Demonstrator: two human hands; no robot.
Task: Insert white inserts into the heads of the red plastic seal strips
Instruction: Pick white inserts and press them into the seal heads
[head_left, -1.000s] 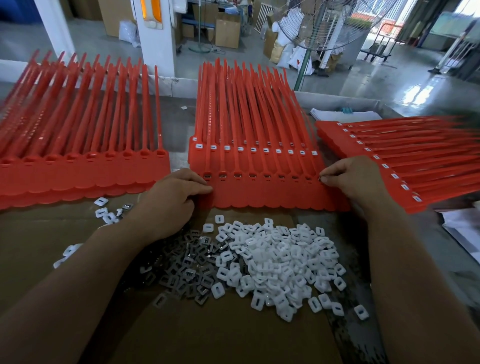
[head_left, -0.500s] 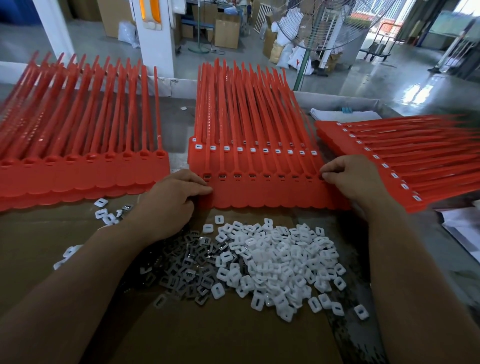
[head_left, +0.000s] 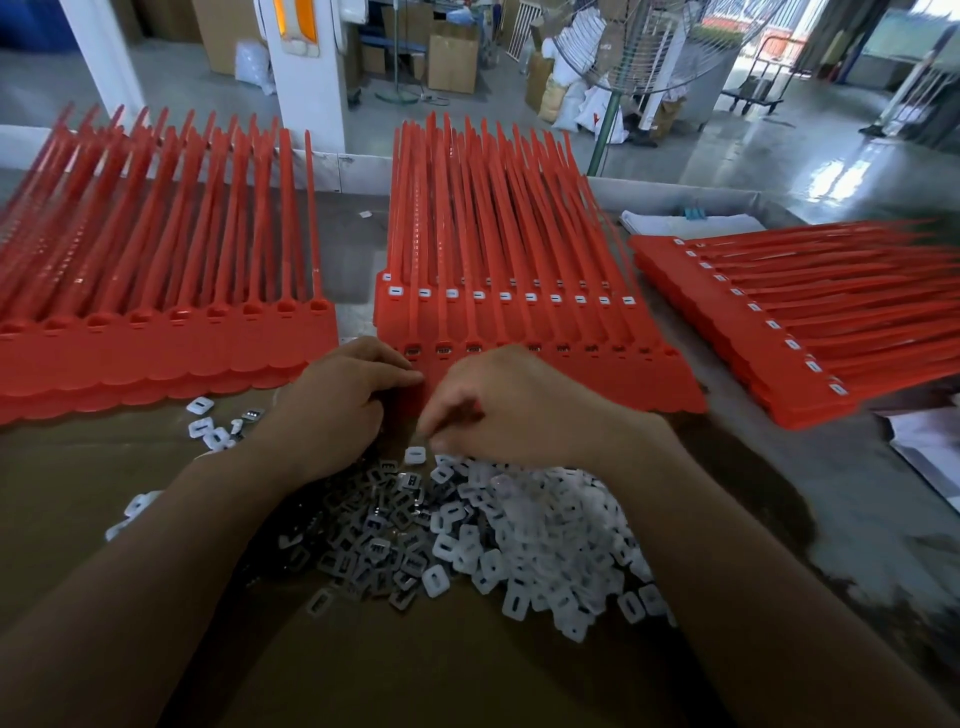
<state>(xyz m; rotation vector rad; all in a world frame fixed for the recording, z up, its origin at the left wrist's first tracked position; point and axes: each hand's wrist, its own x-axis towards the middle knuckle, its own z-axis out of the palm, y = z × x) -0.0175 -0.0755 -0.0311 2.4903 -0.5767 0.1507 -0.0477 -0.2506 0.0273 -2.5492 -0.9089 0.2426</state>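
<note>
A stack of red seal strips (head_left: 519, 249) lies in the middle of the table, tails pointing away. Its rear row of heads carries white inserts (head_left: 530, 297); the front row of heads (head_left: 587, 349) shows dark slots. My left hand (head_left: 337, 400) pinches the front left corner of this stack with thumb and forefinger. My right hand (head_left: 514, 410) hovers over the near edge of the stack, its curled, blurred fingertips pointing down at the pile of loose white inserts (head_left: 545, 535). What those fingers hold is not visible.
More red strip stacks lie at the left (head_left: 156, 338) and at the right (head_left: 779, 322). Dark grey metal pieces (head_left: 374, 525) mix into the pile's left side on the cardboard sheet (head_left: 415, 675). A few stray inserts (head_left: 202, 426) sit by my left wrist. White paper (head_left: 924, 447) lies far right.
My right hand left the right end of the middle stack and swept left and down to the insert pile. My left hand stayed at the stack's left corner.
</note>
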